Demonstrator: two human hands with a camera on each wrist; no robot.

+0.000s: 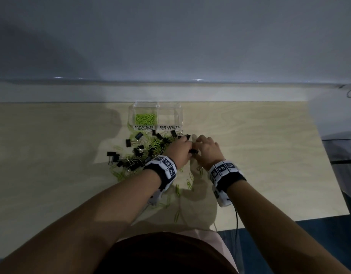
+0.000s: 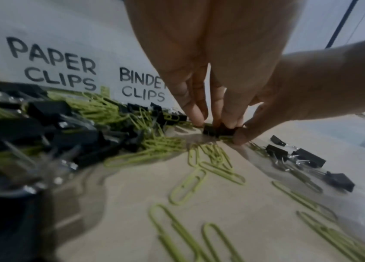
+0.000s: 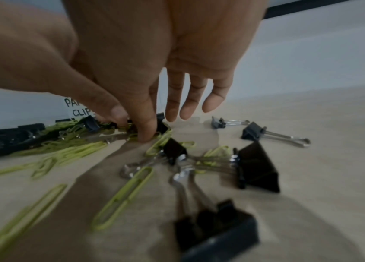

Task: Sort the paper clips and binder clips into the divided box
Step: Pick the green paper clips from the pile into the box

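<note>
A clear divided box (image 1: pixel 131 115) stands at the table's far edge. Its left half, labelled PAPER CLIPS, holds green paper clips (image 1: pixel 145 118); the right half, labelled BINDER CLIPS (image 2: pixel 142 86), looks empty. In front lies a mixed pile of black binder clips (image 1: pixel 131 157) and green paper clips (image 2: pixel 188 186). My left hand (image 1: pixel 180 149) and right hand (image 1: pixel 207 150) meet over one black binder clip (image 2: pixel 218 130) at the pile's right edge. Left fingertips (image 2: pixel 199 118) press on it from above, and the right thumb (image 3: pixel 147 131) pinches it from the side. The right hand's other fingers (image 3: pixel 190 102) are extended.
Loose binder clips (image 3: pixel 257 168) with silver handles lie right of the hands, and green paper clips (image 1: pixel 177 189) are scattered toward the near edge. The wooden table (image 1: pixel 269 155) ends at a grey wall behind the box. A black cable (image 1: pixel 237 218) hangs from my right wrist.
</note>
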